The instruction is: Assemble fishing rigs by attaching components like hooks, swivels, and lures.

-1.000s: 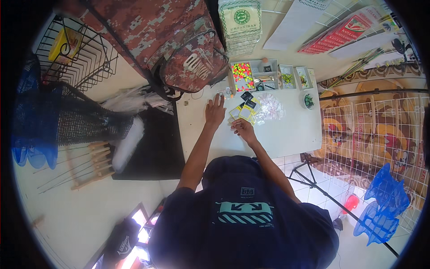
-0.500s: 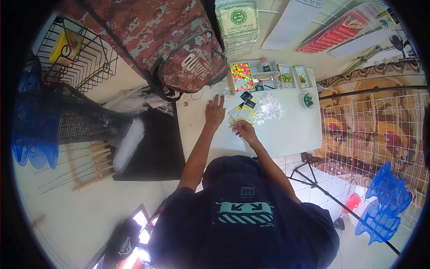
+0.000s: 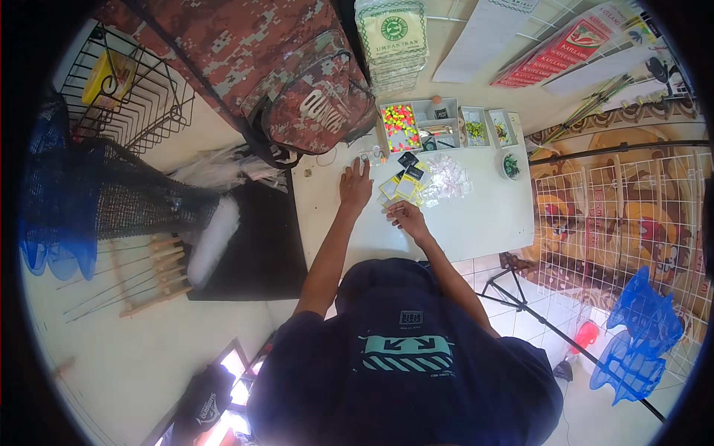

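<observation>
**Small packets at the table's far edge: sorting by hand**

On the white table [image 3: 476,223], near its far edge, we list the following.

Item one: our left hand [image 3: 355,187], lying flat and open, palm down, fingers stretched toward a few tiny pieces [image 3: 370,156] by the table's rim. It grips nothing that we can see.

Item two: our right hand [image 3: 407,218], fingers curled inward just below the packets. Whether it pinches anything we cannot tell; the view is too small.

Item three: a loose fan of small yellow-and-black packets [image 3: 405,184], between the two hands and slightly beyond them, overlapping one another.

Item four: a heap of clear plastic sachets [image 3: 451,177], touching the packets on their right.

Item five: a grey compartment tray [image 3: 428,125] beyond the packets, one cell filled with bright multicoloured beads [image 3: 399,126], with smaller boxes [image 3: 487,128] to its right.

Item six: a camouflage bag [image 3: 275,74] off the table's far left corner.

Handling note, in our judgement: the packets look thin and slippery, so we do best to steady the pile with the flat left hand and lift one packet at a time by its edge with the right, keeping clear of the sachets so that they do not slide along.
</observation>
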### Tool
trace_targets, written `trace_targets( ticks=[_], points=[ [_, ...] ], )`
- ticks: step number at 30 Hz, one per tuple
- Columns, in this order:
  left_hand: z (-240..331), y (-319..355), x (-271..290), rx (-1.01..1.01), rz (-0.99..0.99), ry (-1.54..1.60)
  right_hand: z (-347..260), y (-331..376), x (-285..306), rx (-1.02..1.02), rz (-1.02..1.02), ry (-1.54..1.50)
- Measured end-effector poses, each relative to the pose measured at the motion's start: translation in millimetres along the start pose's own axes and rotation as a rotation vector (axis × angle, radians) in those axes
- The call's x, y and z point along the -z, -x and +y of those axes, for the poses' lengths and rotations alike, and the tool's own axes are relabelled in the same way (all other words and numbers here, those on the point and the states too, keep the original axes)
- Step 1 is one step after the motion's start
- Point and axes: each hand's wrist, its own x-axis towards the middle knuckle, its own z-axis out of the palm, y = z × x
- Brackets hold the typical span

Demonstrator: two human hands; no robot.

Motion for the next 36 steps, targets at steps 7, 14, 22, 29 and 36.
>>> trace_targets(
  ticks=[7, 14, 22, 29, 36],
  points=[
    [2.5, 1.2, 4.6, 0.033, -0.034, 0.032, -4.5, 1.3, -0.5, -0.014, -0.012, 0.002],
    [5.2, -0.2, 2.6, 0.019, 0.007, 0.030, -2.4, 1.0, 2.6, -0.027, 0.008, -0.010],
    [6.1, -0.7, 0.8, 0.008, -0.002, 0.006, 0.9, 1.8, 7.1, -0.006, -0.006, -0.034],
    [4.3, 2.2, 3.0, 0.012, -0.015, 0.021, -3.7, 2.7, 6.4, -0.023, 0.009, 0.012],
    [11.5, 26.4, -0.2, 0.097, 0.019, 0.196, 4.7, 1.9, 16.8, -0.063, -0.007, -0.053]
  ],
)
